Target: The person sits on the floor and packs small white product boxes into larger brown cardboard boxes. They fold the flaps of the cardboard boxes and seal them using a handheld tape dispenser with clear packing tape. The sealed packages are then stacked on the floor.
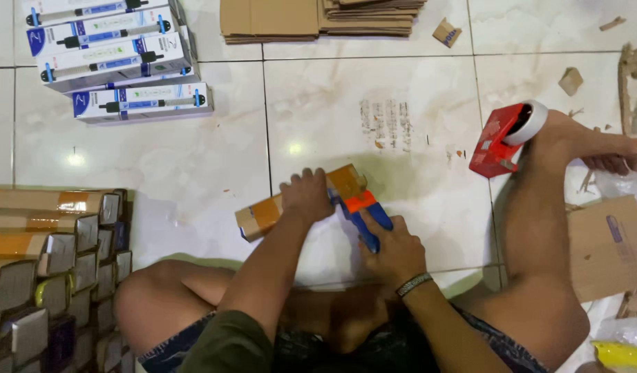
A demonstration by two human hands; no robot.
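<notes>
A long narrow cardboard-wrapped box (263, 215) with brown tape lies on the white tiled floor in front of me. My left hand (306, 195) presses down on its middle. My right hand (394, 250) grips a blue and orange tape dispenser (363, 211), whose head rests against the right end of the box. A dark band sits on my right wrist.
A red tape dispenser (501, 141) stands by my right foot (595, 148). White and blue long boxes (118, 52) are stacked at the far left, several taped boxes (49, 255) at the near left, flat cardboard (318, 17) at the top, a cardboard sheet (609, 245) on the right.
</notes>
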